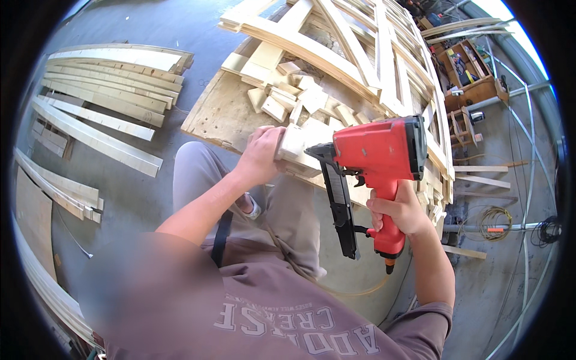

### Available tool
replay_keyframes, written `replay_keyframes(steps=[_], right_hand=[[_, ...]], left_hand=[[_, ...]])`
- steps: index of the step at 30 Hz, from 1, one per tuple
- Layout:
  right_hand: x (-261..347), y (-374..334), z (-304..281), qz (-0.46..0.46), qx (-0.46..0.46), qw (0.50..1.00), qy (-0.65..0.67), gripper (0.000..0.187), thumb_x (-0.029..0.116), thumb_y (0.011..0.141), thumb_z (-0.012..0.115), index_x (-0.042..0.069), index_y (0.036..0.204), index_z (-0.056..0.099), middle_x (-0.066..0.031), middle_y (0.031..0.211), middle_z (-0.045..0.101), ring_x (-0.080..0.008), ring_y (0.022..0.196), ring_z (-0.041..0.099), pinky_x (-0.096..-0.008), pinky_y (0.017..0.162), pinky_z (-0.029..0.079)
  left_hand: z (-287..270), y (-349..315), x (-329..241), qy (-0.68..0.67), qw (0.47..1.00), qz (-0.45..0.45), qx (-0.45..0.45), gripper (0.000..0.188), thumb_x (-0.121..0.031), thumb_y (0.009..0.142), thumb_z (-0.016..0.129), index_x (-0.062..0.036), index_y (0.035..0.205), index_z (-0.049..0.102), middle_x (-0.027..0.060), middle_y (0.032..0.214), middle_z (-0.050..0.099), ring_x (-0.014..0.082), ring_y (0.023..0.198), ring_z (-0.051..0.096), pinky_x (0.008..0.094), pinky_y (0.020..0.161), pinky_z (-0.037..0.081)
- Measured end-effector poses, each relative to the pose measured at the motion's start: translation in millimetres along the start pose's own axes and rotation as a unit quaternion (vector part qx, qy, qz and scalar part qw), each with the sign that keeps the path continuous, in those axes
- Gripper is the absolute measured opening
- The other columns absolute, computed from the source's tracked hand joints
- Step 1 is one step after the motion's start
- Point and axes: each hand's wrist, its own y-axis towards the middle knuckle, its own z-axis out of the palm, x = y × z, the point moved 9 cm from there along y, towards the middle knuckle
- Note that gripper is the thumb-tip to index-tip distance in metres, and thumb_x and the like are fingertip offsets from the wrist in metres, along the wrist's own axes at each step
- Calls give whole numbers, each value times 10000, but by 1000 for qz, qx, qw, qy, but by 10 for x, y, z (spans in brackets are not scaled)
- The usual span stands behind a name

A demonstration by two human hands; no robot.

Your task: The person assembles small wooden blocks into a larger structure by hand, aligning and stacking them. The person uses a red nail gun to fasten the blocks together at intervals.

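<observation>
A red nail gun (378, 144) with a black magazine is in my right hand (399, 210), whose fingers wrap round its handle. Its black nose points left, close to a small pale wood block (293, 142) at the near edge of the plywood work table (207, 120). My left hand (261, 153) grips that block from its left side, fingers over the top. Whether the nose touches the wood, I cannot tell. From the bottom of the handle runs a yellowish air hose (360, 293). Just beyond my left hand lies a pile of short wood offcuts (282, 99).
Slatted wooden frames (336, 57) are stacked over the table's far and right side. Long boards (114, 90) lie in rows on the floor at left. Toward the right are a wooden tool box (468, 72), a coiled hose (495, 222) and metal pipes (528, 150).
</observation>
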Motion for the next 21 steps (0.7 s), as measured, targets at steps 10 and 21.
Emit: replay_keyframes(steps=[10, 21], right_hand=[[503, 290, 185, 26, 24, 982, -187, 57, -47, 931, 686, -23, 945, 636, -88, 640, 659, -188, 524, 639, -341, 523, 519], [638, 589, 215, 82, 23, 952, -294, 53, 8, 945, 687, -18, 909, 659, -53, 656, 660, -143, 553, 636, -342, 555, 550]], left_hand=[[-40, -72, 294, -110, 994, 10, 14, 489, -86, 825, 903, -91, 1304, 807, 148, 1139, 808, 355, 1133, 733, 459, 1005, 577], [24, -162, 377, -41, 994, 32, -100, 420, -25, 879, 822, -57, 1298, 816, 89, 1112, 847, 280, 1071, 756, 413, 1021, 552]])
